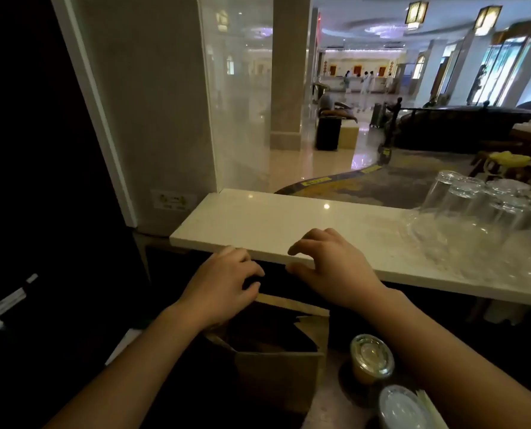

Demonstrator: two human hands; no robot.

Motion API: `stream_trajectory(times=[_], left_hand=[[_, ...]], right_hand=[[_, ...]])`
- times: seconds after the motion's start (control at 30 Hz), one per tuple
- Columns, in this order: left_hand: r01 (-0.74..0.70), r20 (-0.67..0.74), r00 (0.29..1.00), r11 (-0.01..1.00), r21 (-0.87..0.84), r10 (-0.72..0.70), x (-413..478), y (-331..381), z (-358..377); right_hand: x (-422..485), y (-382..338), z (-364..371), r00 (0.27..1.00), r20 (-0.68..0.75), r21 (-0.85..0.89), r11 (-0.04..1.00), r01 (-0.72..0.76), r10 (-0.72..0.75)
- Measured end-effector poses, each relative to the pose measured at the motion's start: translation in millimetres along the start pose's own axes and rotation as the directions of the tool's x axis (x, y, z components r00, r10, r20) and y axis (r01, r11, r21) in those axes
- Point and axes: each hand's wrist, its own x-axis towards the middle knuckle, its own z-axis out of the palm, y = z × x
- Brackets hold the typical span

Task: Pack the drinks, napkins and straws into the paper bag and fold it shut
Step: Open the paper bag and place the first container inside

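A brown paper bag (pixel 276 371) stands open on the dark lower counter below my hands, its inside dark. My left hand (pixel 223 281) hovers over the bag's far left rim with fingers curled and nothing in it. My right hand (pixel 329 267) hovers above the bag's far right side, at the white ledge's front edge, fingers spread and empty. Right of the bag stand two lidded plastic cups: one with a tan drink (pixel 371 359) and one nearer me with a pale lid (pixel 405 408). Thin pale straws (pixel 428 404) lie beside the nearer cup. No napkins are visible.
A white stone ledge (pixel 258 224) runs across in front of me. Several upturned clear glasses (pixel 487 212) crowd its right end. A glass panel (pixel 236 97) and wall close off the left. Beyond lies a hotel lobby with distant people.
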Motion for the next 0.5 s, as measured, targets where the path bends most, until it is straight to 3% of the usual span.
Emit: stream_trajectory(times=[0.2, 0.33, 0.5], left_hand=[[0.015, 0.166, 0.986, 0.999, 0.03, -0.02, -21.4, -11.0, 23.5], [0.076, 0.372, 0.923, 0.995, 0.061, -0.094, -27.7, -24.8, 40.3], [0.134, 0.441, 0.887, 0.99, 0.047, -0.141, -33.9, -37.0, 55.0]], right_hand=[[-14.6, 2.1, 34.5, 0.98, 0.197, -0.041, 0.999, -0.02, 0.028], [-23.0, 5.3, 54.3, 0.95, 0.301, -0.065, 0.995, -0.073, 0.089], [-28.6, 11.3, 68.5, 0.956, 0.277, -0.035, 0.995, -0.095, 0.101]])
